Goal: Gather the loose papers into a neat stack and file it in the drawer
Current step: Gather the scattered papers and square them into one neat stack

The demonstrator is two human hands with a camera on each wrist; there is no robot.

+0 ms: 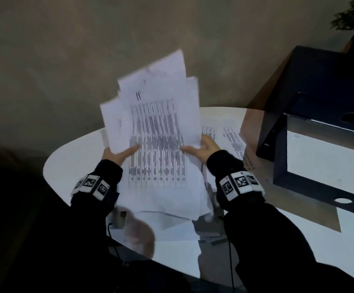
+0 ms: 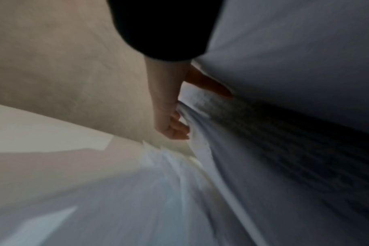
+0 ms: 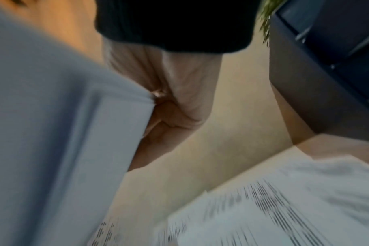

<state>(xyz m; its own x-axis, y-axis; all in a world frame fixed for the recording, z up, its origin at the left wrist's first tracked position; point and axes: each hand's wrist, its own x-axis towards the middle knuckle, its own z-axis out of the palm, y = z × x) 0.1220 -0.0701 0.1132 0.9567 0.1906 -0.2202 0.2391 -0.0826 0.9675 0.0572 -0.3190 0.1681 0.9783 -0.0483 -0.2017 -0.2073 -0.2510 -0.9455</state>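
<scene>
An uneven bundle of printed papers point(image 1: 157, 132) is held up above the white table point(image 1: 70, 166), sheets fanned at the top. My left hand point(image 1: 119, 155) grips its left edge, thumb laid across the front sheet. My right hand point(image 1: 201, 149) grips the right edge the same way. In the left wrist view my left hand point(image 2: 171, 116) has fingers curled behind the papers point(image 2: 284, 149). In the right wrist view my right hand point(image 3: 175, 113) clasps the bundle's edge point(image 3: 63, 133). More loose sheets point(image 1: 233, 138) lie flat on the table to the right. A dark drawer point(image 1: 324, 149) stands open at the right.
The dark cabinet point(image 1: 319, 77) holding the drawer stands at the right, with a plant point(image 1: 353, 15) on top. A beige wall point(image 1: 66, 49) lies behind the table. Small grey items point(image 1: 207, 229) rest on the table under the bundle.
</scene>
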